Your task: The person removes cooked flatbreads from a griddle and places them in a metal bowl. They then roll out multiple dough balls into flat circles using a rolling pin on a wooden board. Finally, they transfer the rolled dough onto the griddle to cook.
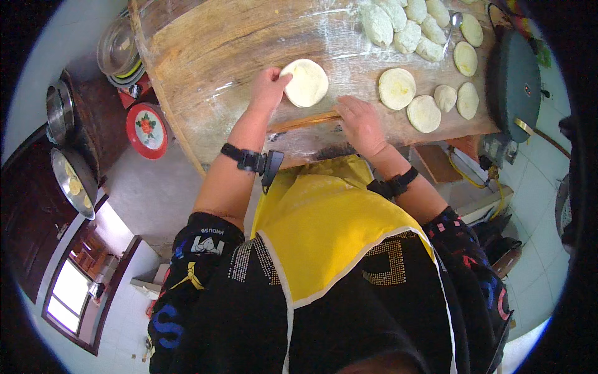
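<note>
My left hand (268, 92) pinches the left edge of a flat dough round (306, 83) between thumb and fingers. The round lies on a floured wooden board (219, 51). Just below it is a thin wooden rolling pin (303, 122), slanting slightly. My right hand (362, 122) rests over the pin's right end, fingers together and covering that end. To the right of that hand are more flattened dough rounds (397, 89), some with yellowish patches, and one small folded dough piece (445, 98).
Several floured dough pieces (407, 36) lie at the board's upper right, beside a metal spoon (455, 22). A dark round electric griddle (514, 89) stands at the right edge. Left of the board are a red-rimmed plate (131, 135), stacked bowls (114, 51) and a metal basin (65, 161).
</note>
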Demonstrator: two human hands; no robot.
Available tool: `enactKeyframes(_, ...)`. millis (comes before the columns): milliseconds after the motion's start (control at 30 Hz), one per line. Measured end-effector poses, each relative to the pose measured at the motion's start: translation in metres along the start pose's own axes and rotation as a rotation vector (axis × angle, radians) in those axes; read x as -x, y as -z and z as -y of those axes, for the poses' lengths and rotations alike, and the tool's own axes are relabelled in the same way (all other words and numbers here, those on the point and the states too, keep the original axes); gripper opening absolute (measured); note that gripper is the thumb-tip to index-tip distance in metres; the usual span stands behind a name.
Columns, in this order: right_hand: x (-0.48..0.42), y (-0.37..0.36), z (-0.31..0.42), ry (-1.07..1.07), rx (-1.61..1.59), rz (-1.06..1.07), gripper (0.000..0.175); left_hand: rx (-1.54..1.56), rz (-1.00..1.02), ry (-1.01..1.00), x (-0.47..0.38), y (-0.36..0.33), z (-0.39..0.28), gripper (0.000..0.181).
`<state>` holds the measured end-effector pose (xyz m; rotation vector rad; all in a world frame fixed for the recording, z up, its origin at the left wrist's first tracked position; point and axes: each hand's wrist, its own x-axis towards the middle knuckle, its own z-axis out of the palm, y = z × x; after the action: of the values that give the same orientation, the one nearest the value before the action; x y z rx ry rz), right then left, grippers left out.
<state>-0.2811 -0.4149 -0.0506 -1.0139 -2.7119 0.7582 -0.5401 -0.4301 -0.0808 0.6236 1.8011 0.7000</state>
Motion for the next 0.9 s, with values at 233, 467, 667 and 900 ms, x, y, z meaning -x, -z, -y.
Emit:
enactKeyframes(233, -0.001, -0.020, -0.017, -0.091, 0.081, -0.035, 0.046, -0.839, -0.299, -0.536, 0.070, 0.011, 0.036, 0.055)
enactKeyframes(467, -0.102, -0.005, -0.055, -0.114, 0.298, -0.329, 0.059, -1.023, -0.515, -0.823, -0.050, 0.025, -0.016, 0.064)
enactKeyframes(667, -0.082, 0.004, -0.027, -0.204, 0.233, -0.093, 0.061, -1.020, -0.462, -0.799, -0.034, 0.021, -0.012, 0.064)
enactKeyframes(900, 0.008, -0.030, 0.001, -0.168, 0.059, -0.094, 0.035, -0.589, -0.131, -0.485, 0.052, -0.005, 0.022, 0.071)
